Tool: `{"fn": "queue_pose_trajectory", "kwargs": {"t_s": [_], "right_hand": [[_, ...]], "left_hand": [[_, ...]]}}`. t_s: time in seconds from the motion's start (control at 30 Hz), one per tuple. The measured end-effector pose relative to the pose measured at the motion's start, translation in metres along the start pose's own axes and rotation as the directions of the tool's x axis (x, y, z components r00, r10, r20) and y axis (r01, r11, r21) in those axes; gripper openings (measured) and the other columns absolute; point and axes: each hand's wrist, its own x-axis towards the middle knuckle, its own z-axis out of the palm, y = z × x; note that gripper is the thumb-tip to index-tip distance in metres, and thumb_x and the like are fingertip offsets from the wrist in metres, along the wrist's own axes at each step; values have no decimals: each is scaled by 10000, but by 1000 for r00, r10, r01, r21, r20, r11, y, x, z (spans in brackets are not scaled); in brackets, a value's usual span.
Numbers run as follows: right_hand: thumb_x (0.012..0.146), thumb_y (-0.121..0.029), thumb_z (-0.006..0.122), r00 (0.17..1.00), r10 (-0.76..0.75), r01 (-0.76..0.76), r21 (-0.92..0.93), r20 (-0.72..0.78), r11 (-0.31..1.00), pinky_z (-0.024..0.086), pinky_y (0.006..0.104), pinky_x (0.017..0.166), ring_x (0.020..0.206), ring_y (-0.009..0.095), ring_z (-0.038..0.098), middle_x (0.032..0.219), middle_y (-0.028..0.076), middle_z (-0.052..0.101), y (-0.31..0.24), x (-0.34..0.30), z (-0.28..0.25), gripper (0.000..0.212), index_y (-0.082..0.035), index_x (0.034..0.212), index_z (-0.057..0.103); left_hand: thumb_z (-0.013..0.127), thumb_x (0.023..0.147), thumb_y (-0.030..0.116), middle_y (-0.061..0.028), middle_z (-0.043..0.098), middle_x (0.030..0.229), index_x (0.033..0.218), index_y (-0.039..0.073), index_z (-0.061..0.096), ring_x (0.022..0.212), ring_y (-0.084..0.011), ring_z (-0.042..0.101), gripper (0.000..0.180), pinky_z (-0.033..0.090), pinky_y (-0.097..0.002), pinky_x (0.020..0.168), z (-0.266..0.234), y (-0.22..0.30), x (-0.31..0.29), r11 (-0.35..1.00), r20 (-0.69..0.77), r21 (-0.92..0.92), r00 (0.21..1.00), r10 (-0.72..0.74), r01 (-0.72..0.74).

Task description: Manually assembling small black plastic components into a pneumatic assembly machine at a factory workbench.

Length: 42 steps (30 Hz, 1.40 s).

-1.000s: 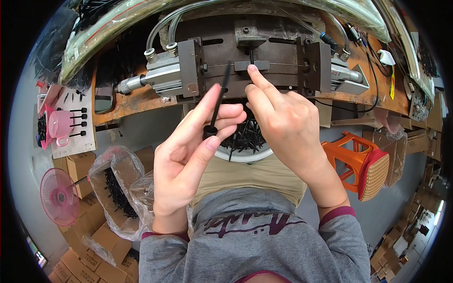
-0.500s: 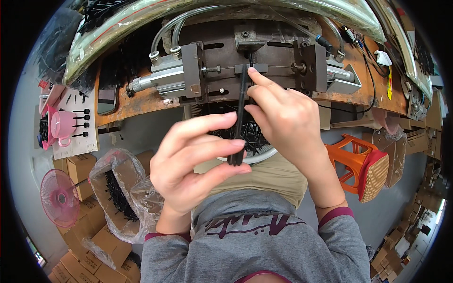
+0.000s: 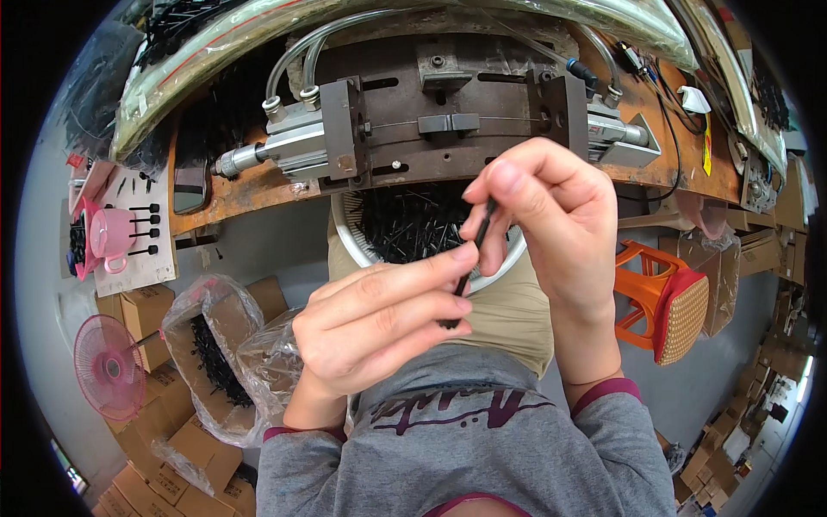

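Observation:
In front of my lap, my left hand [image 3: 379, 314] is closed around thin black rods [image 3: 463, 283], how many I cannot tell. My right hand [image 3: 551, 215] pinches the upper end of a black rod [image 3: 483, 226] between thumb and fingers. Both hands are apart from the metal clamping fixture [image 3: 405, 164] on the bench beyond them. At its middle sits a small dark grey block [image 3: 448, 124] on a thin wire or rod. Below the fixture, a white basin [image 3: 347, 234] holds many loose black rods [image 3: 409, 226], partly hidden by my hands.
Silver air cylinders [image 3: 297, 142] with clear hoses flank the fixture on the wooden bench [image 3: 228, 200]. To the left are a pink mug [image 3: 113, 234], a pink fan [image 3: 109, 366] and a plastic-lined box [image 3: 185, 323] of black parts. An orange stool [image 3: 637, 284] stands right.
My right hand has drawn back from the fixture's middle block toward my left hand. The rod beneath its finger no longer shows at the block. The fixture's left bolt sticks out less.

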Motion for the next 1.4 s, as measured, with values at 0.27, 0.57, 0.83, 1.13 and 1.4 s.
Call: {"fn": "queue_pose_trajectory", "kwargs": {"t_s": [0.27,0.57,0.83,1.13,1.4], "right_hand": [[1010,-206,489,997,-73,72,147,4,987,452,198,477,529,122,638,809,167,707,6,-2,-3,273,23,954,628],[1038,-271,401,996,-80,80,-17,-33,997,480,181,411,470,105,591,808,196,695,9,-8,11,367,42,984,584],[1035,-266,412,994,-95,93,-34,-55,995,472,175,402,479,89,585,810,189,696,11,-8,12,350,33,982,587],[1036,-269,410,996,-85,85,-6,-38,996,468,178,395,467,95,580,811,193,694,12,-8,13,352,34,984,582],[1037,-263,406,996,-68,70,34,-50,997,470,186,385,457,113,589,816,201,691,9,-10,17,355,43,987,578]], "left_hand": [[845,564,88,-230,680,1055,798,-42,699,706,-208,684,306,533,-266,614,1,1,0,1000,-53,22,999,-13,15],[844,579,114,-218,683,1054,812,-36,706,694,-202,680,309,512,-261,584,4,-2,0,999,-36,33,999,25,-24],[843,586,111,-211,684,1059,820,-33,710,682,-190,671,305,511,-259,588,4,-4,-2,999,-34,21,999,32,-31],[855,580,105,-212,680,1067,820,-35,707,686,-181,659,314,516,-262,596,4,-4,-5,999,-40,19,999,34,-34],[851,581,92,-216,677,1072,826,-37,706,694,-187,658,312,511,-261,599,2,-4,-4,999,-27,-3,999,34,-34]]}}
